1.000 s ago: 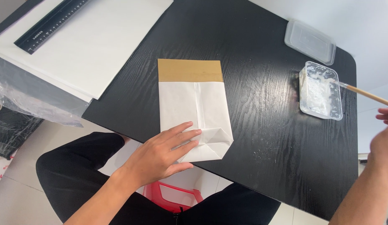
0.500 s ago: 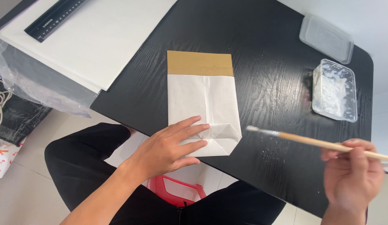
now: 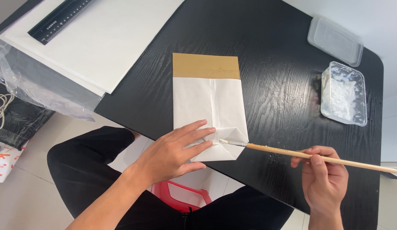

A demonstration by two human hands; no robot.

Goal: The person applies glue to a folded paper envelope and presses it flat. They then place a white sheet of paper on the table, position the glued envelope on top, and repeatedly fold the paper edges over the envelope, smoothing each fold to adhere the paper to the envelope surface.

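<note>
Head view: a folded white paper bag [image 3: 209, 113] lies flat near the middle of the black wooden table [image 3: 266, 64], its brown cardboard band [image 3: 205, 65] at the far end and its folded bottom flaps at the near table edge. The left hand [image 3: 173, 153] lies palm down on that near end, fingers spread and pressed flat onto the paper just left of the folded flaps.

The right hand [image 3: 322, 179], at the lower right of the frame, pinches a long wooden-handled brush [image 3: 309, 156] between thumb and fingers, well back along the handle. The brush runs nearly level across the table, and its bristle tip touches the bag's folded flap just beside the left fingertips [image 3: 211, 130].

At the right edge of the table stands a clear plastic tub [image 3: 344, 93] smeared with white paste (its clear lid [image 3: 335, 40] lies just beyond it). In the upper left, large white sheets [image 3: 104, 42] carry a black ruler [image 3: 60, 20], with crumpled clear plastic wrap [image 3: 32, 91] below them. A red stool [image 3: 181, 200] shows between the person's black-trousered legs.
</note>
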